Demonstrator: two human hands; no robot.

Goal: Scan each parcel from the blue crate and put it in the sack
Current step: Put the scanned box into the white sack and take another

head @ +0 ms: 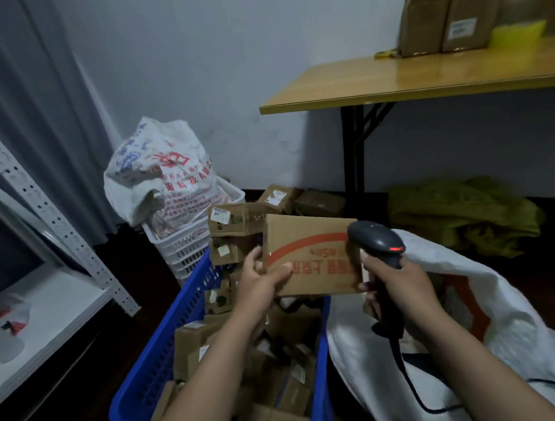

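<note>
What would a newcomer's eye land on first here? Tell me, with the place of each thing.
First the cardboard parcel at centre, gripped by the left hand above the packed blue crate, with the black scanner, red light glowing, held in the right hand just beside it. Next the white sack at lower right. At the back left, a printed sack stands in a white basket.

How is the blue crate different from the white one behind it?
The blue crate sits close to the person and holds loose cardboard parcels. The white crate stands farther back near the wall and holds a bulging printed sack. Contents rise far higher above the white crate than the blue crate. Both have slotted plastic walls.
</note>
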